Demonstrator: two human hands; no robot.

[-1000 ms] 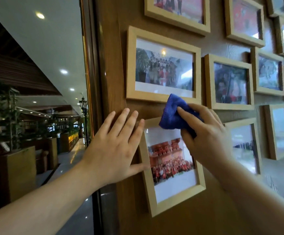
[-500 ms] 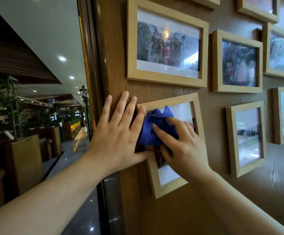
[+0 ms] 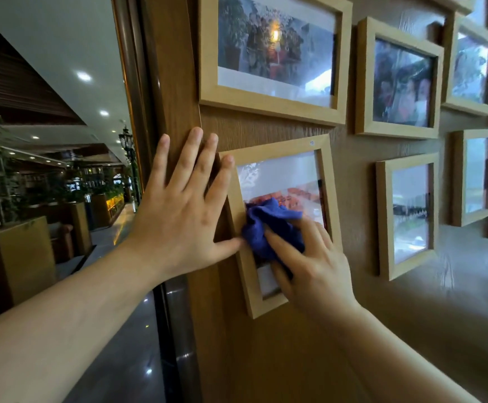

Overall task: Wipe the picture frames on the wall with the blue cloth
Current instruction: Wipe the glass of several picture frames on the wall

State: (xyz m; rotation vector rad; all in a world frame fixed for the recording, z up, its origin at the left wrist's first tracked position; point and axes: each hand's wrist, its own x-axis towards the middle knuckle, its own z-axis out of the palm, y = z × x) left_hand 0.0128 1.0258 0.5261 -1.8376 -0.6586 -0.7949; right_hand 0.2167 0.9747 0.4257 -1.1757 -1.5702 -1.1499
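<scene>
Right hand (image 3: 306, 266) presses bunched blue cloth (image 3: 269, 228) against frame (image 3: 328, 181); left hand (image 3: 178, 216) splayed flat, empty.

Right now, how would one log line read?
right hand: pressing blue cloth on tilted frame glass | left hand: flat, steadying frame edge

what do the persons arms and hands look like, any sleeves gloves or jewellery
Both forearms are bare as far as the view reaches, with no sleeves showing. The left hand and right hand wear no gloves, and no rings, watch or bracelet are visible. The nails are short and unpainted.
</scene>
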